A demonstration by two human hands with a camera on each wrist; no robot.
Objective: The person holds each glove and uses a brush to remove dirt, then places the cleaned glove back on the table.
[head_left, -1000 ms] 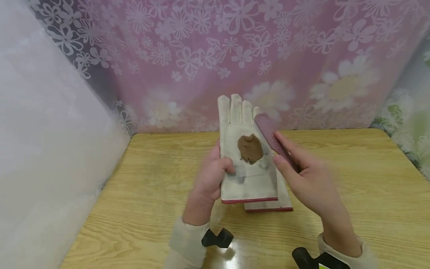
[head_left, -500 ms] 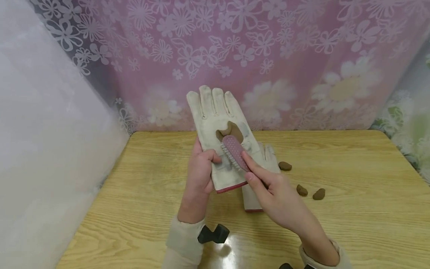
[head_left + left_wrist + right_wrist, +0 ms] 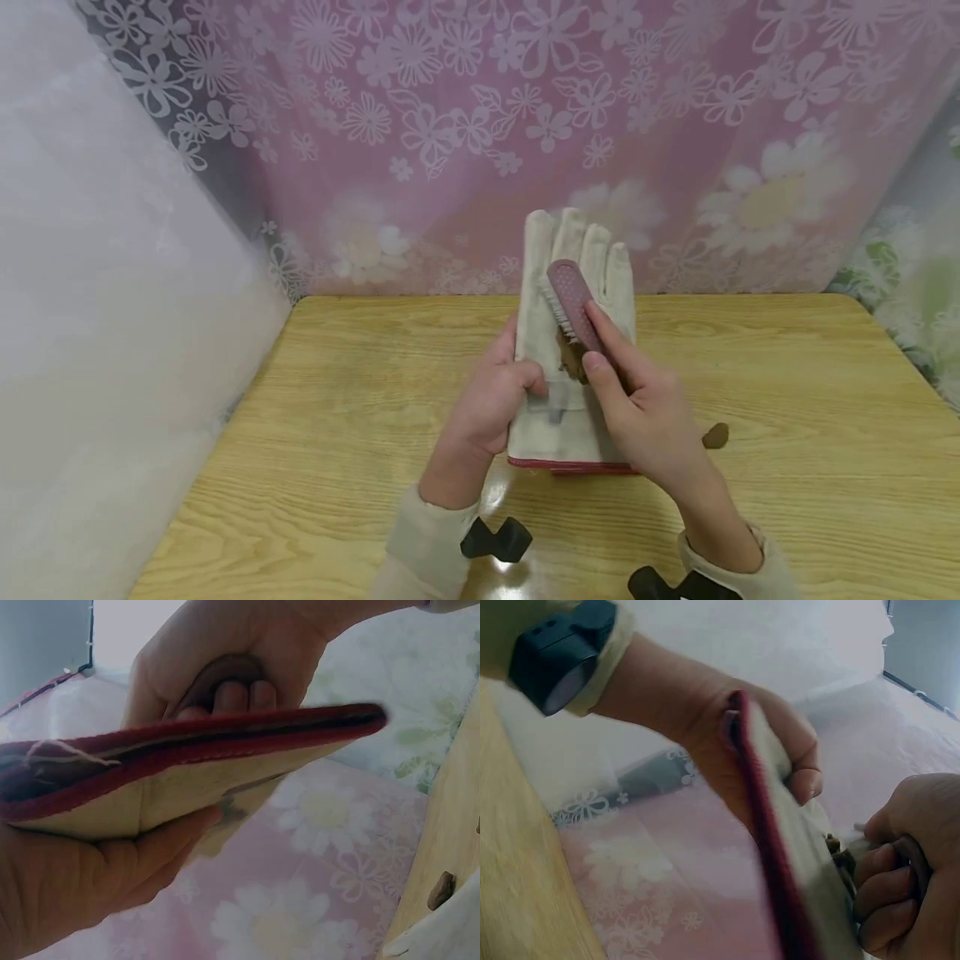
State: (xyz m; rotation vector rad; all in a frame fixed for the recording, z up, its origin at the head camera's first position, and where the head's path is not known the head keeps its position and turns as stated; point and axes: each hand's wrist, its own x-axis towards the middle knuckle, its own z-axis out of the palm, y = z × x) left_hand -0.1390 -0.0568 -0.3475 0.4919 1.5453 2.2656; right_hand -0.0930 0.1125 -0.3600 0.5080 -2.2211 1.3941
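Note:
A white cloth work glove [image 3: 540, 333] with a red-edged cuff is held up above the table, fingers pointing away. My left hand [image 3: 491, 392] grips its left edge, thumb on the front and fingers behind. My right hand [image 3: 652, 408] grips a pink scrub brush [image 3: 573, 292] by its handle. The white bristles touch the glove around its palm, over a brown clay-like patch [image 3: 572, 362] that the brush and hand partly cover. In the left wrist view, the left fingers [image 3: 165, 844] lie under the glove. A second glove's red cuff [image 3: 592, 471] shows below.
The wooden table [image 3: 337, 467] spreads beneath both hands. A brown lump [image 3: 716, 435] lies on it to the right. Behind the table hangs a pink flowered curtain [image 3: 420, 167], with a pale sheet [image 3: 135, 292] at the left.
The glove swung left and tilted, then came back right and more upright. The brush went from the glove's right edge onto the brown patch, and now sits higher on the glove.

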